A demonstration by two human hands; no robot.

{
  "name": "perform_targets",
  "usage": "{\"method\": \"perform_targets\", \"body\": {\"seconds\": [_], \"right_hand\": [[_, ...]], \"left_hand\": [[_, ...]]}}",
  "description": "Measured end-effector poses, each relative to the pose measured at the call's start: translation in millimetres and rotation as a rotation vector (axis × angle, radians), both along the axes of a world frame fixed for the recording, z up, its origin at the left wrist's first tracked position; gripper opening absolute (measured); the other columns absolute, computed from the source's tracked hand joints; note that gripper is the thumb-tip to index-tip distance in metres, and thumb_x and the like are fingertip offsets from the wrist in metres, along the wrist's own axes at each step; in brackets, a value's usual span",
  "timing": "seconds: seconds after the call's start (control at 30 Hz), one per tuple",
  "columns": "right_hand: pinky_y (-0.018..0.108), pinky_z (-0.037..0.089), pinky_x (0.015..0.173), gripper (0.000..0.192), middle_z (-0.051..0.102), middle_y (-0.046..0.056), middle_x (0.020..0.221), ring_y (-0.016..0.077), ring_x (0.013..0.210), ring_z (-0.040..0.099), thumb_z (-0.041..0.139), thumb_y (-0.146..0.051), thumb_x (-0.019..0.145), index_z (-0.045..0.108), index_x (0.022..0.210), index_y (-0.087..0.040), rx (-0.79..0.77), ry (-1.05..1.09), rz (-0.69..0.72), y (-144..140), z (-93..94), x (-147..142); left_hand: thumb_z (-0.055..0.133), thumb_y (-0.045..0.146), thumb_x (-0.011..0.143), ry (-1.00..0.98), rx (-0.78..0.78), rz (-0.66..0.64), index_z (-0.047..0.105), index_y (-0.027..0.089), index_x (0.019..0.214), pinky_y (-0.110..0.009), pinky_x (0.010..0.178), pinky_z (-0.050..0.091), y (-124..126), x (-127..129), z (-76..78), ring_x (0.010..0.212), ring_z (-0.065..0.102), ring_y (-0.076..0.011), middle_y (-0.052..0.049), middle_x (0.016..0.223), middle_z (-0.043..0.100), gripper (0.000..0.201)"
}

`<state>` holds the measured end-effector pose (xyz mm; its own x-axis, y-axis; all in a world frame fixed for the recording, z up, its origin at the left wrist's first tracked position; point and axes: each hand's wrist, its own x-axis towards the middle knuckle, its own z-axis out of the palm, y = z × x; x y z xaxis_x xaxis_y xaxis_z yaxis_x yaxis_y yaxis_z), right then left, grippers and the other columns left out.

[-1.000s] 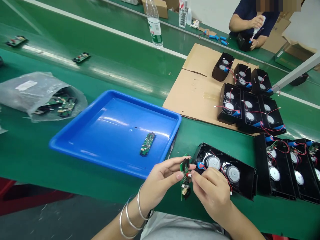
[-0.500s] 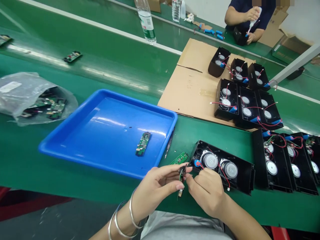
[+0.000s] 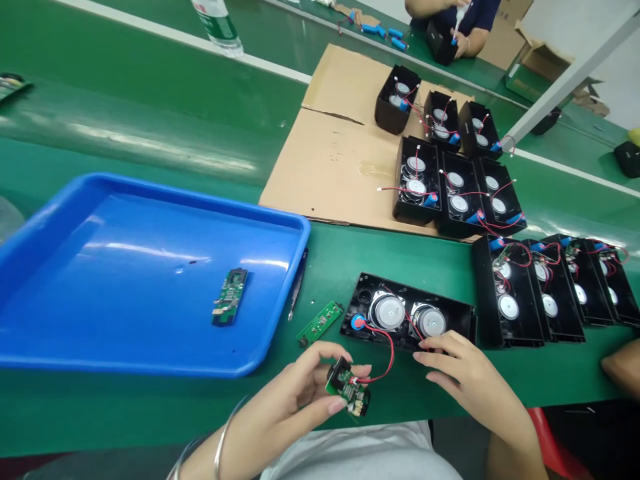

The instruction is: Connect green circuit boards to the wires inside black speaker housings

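Left hand (image 3: 285, 403): pinching small circuit board between thumb and fingers, over the near side of the bench
Circuit board (image 3: 347, 388): held tilted in left hand, component side showing, in front of the open speaker box; black part on its upper end
Red cable (image 3: 391, 357): loops from the board to the blue cell (plug looks seated, too small to be sure)
Right hand (image 3: 473, 373): loosely open, fingers apart, tips at near edge of speaker box by a thin red wire; contact with wire, cannot tell
Speaker box (image 3: 460, 317): black, open side up, lying slantwise on the bench; two round speakers (image 3: 389, 312) side by side, blue cell (image 3: 359, 322) at its left end
Loose green board (image 3: 320, 323): flat on bench, just left of speaker box
Blue tray (image 3: 125, 300): left side, one more board (image 3: 231, 297) lying in it; thin pointed tool (image 3: 297, 290) along its right edge
Cardboard (image 3: 320, 160): beyond the tray, six open black boxes (image 3: 397, 117) grouped at its right
Row of four boxes (image 3: 525, 323): right of speaker box, side by side, wired
Co-worker (image 3: 480, 27): far side, white bottle tip at a black box
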<state>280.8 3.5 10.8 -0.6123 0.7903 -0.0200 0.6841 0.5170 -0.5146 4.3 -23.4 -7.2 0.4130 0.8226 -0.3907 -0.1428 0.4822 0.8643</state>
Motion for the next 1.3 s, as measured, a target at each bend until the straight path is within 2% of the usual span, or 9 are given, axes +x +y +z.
{"method": "perform_targets", "body": {"seconds": [0.13,0.2,0.3,0.4,0.57,0.73,0.93,1.13,1.3], "right_hand": [[0.03,0.052,0.066,0.019,0.066,0.004,0.087,0.0161,0.08,0.058,0.048,-0.01,0.092,0.065,0.093,-0.019,0.015,0.206,-0.096,2.4,-8.4,-4.9],[0.029,0.052,0.065,0.017,0.066,0.003,0.082,0.0154,0.076,0.059,0.05,-0.011,0.091,0.065,0.09,-0.019,0.056,0.283,-0.153,5.5,-11.0,-9.1],[0.026,0.051,0.062,0.012,0.067,0.001,0.077,0.0137,0.069,0.06,0.055,-0.013,0.089,0.064,0.095,-0.018,0.126,0.393,-0.311,9.5,-16.2,-16.6],[0.026,0.049,0.06,0.006,0.066,0.001,0.075,0.013,0.066,0.06,0.058,-0.015,0.088,0.064,0.088,-0.018,0.189,0.434,-0.426,12.8,-21.1,-26.4],[0.031,0.041,0.067,0.013,0.066,0.001,0.075,0.0143,0.069,0.055,0.052,-0.017,0.092,0.064,0.087,-0.017,0.282,0.37,-0.313,14.3,-23.3,-41.7],[0.031,0.034,0.065,0.018,0.064,0.0,0.07,0.0138,0.067,0.049,0.05,-0.02,0.094,0.062,0.081,-0.016,0.304,0.325,-0.308,11.0,-25.6,-47.9],[0.03,0.031,0.064,0.026,0.061,0.0,0.066,0.0139,0.064,0.045,0.046,-0.021,0.096,0.06,0.074,-0.016,0.33,0.232,-0.256,13.5,-23.8,-46.5],[0.03,0.029,0.062,0.036,0.056,0.0,0.061,0.0149,0.062,0.042,0.038,-0.023,0.098,0.057,0.068,-0.016,0.378,0.139,-0.193,17.9,-20.9,-47.9],[0.029,0.032,0.063,0.038,0.056,0.001,0.065,0.0145,0.063,0.045,0.035,-0.037,0.098,0.059,0.079,-0.015,0.293,0.188,-0.205,22.1,-21.3,-45.9]], "left_hand": [[0.058,0.038,0.085,-0.044,-0.004,0.003,0.051,0.025,0.104,-0.028,0.074,0.055,7.3,23.1,2.6,0.087,0.068,-0.019,-0.009,0.113,0.068,0.024],[0.057,0.037,0.085,-0.042,0.027,0.028,0.049,0.025,0.107,-0.031,0.078,0.056,11.6,33.5,2.9,0.09,0.067,-0.0196,-0.008,0.108,0.069,0.026],[0.055,0.034,0.086,0.078,0.112,0.116,0.049,0.024,0.11,-0.033,0.079,0.058,16.9,45.7,0.4,0.083,0.069,-0.0178,-0.002,0.089,0.07,0.026],[0.053,0.031,0.086,0.257,0.204,0.182,0.051,0.022,0.112,-0.032,0.076,0.059,20.1,54.1,-3.0,0.081,0.07,-0.0188,-0.001,0.082,0.071,0.027],[0.051,0.027,0.086,0.358,0.288,0.221,0.052,0.021,0.111,-0.031,0.074,0.059,22.8,61.9,-4.7,0.082,0.071,-0.0198,0.0,0.079,0.072,0.026],[0.051,0.025,0.087,0.384,0.328,0.216,0.053,0.021,0.112,-0.031,0.073,0.059,21.5,62.2,-6.2,0.081,0.072,-0.0198,-0.001,0.083,0.074,0.026],[0.058,0.021,0.08,0.446,0.428,0.181,0.064,0.023,0.104,-0.026,0.067,0.058,23.5,61.0,-3.0,0.067,0.071,-0.0173,-0.001,0.086,0.075,0.025],[0.055,0.013,0.079,0.407,0.427,0.147,0.068,0.025,0.101,-0.029,0.083,0.056,27.1,60.8,5.8,0.094,0.069,-0.021,-0.001,0.108,0.072,0.029],[0.048,0.013,0.085,0.339,0.442,0.09,0.064,0.023,0.11,-0.026,0.076,0.059,26.4,55.4,1.6,0.079,0.072,-0.0172,-0.002,0.108,0.072,0.031]]}}
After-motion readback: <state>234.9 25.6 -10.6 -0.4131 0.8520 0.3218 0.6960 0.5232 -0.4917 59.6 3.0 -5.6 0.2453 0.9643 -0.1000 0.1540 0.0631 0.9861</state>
